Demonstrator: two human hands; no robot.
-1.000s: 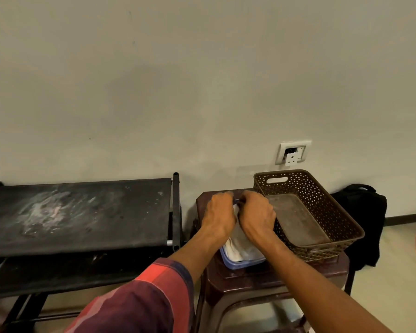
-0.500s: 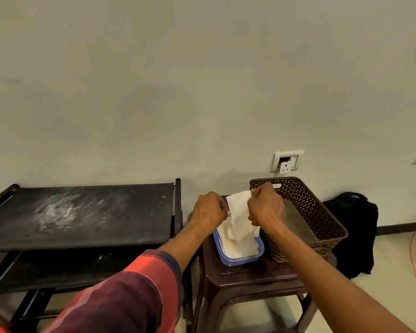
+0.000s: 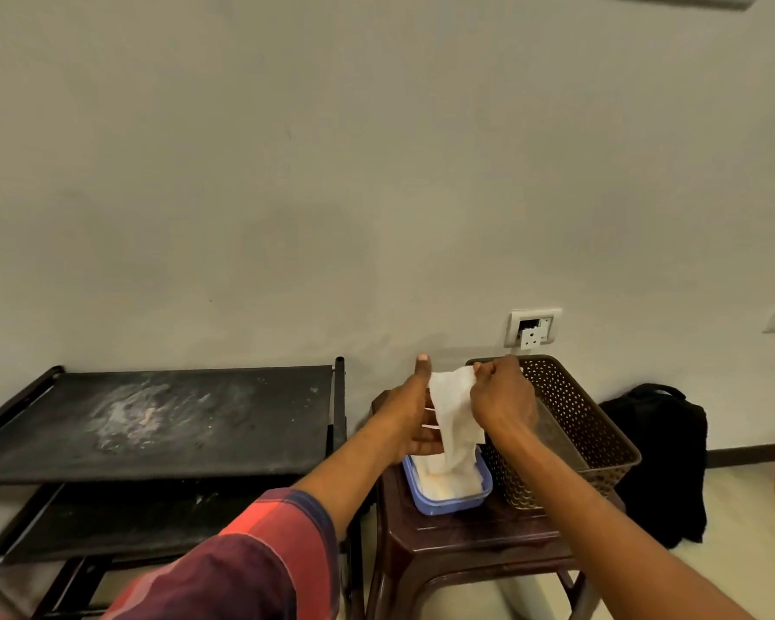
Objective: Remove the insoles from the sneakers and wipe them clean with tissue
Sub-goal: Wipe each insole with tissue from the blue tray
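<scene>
Tissue higher than before, basket beside.

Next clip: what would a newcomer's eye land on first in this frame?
Both hands meet at centre right, the left hand and right hand holding up a white tissue whose lower end trails into a blue tray on a dark brown stool. A perforated brown basket sits right of the tray, and a scuffed black rack fills the left.
</scene>
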